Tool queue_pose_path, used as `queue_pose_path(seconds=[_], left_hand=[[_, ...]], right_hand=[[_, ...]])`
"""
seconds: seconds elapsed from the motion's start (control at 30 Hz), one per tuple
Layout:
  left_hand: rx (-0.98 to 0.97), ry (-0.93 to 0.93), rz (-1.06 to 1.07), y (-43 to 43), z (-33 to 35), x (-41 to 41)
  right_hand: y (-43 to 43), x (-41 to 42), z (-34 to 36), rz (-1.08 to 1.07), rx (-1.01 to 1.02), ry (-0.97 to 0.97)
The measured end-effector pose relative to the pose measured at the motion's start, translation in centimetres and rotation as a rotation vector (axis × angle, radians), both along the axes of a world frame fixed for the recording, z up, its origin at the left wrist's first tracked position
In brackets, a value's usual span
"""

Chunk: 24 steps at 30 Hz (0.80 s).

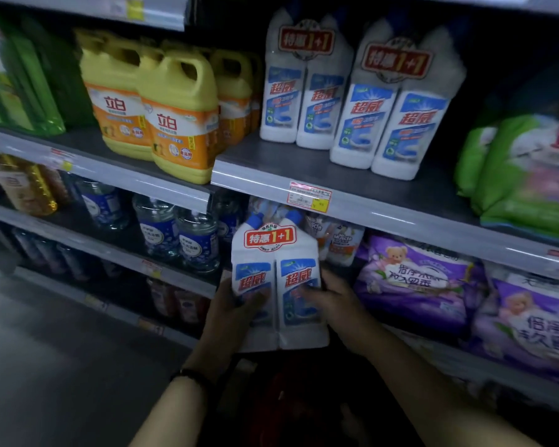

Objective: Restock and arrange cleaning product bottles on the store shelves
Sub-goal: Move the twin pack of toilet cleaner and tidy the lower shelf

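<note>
Clamped between the left hand (231, 312) and the right hand (336, 304), one on each lower side and thumbs lying on the front labels: a twin pack (286, 272) of two white bottles, wrapped together side by side, upright with a slight lean. Blue caps on angled necks at the top. Across both necks, a red badge reading "特惠1+1" in white. Lower down on each bottle, a blue label with "超威" in red; smaller print partly under the thumbs and too blurred to read. Held in front of the lower shelf, just beneath the grey shelf edge (400, 217) and its red-and-yellow price tag (309, 195), whose print is too small to read. Dark band (191, 377) round the left wrist.

On the shelf above, two more shelf packs (304, 82) of the same kind, same badge and same "超威" labels, standing side by side, the right one nearer the edge. To their left, yellow jugs (181, 117) with handles and orange labels marked "立白". Further left, green bottles (17, 79). Off to the right, green bags (517, 169), writing blurred. On the lower shelf, right of the held pack, purple bags (413, 282) with a teddy bear picture; left of it, clear bottles (175, 233) with blue labels.
</note>
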State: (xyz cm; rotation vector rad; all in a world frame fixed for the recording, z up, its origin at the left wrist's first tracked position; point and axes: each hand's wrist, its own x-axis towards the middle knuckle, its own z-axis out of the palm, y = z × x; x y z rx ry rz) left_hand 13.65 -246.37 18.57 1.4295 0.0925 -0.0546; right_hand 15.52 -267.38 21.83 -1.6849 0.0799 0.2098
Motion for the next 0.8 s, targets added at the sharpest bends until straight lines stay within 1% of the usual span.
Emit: queue_pose_path(seconds=[0.2,0.3,0.37,0.47,0.63,0.8], left_hand=[[0.049,0.073,0.036,-0.1,4.5,-5.2],[0.054,0.052,0.039,-0.1,6.6,-7.0],[0.03,0.025,0.081,-0.2,8.3,-7.8],[0.003,-0.012,0.102,-0.4,10.9,-8.2],[-0.1,0.001,0.096,-0.5,15.3,-7.6],[-0.039,-0.105,0.047,-1.3,19.5,-6.4]], right_hand=[[-0.4,-5.5,3.3,0.032,0.007,-0.055],[-0.4,-7.6,4.8,0.045,0.0,-0.046],[-0.4,-8.4,6.0,0.038,0.004,-0.066],[-0.1,-9.0,8.4,0.014,0.027,-0.115],[-0.3,-9.2,11.4,0.008,0.039,-0.206],[-0.8,-8.7,13.9,-0.065,0.058,-0.287]])
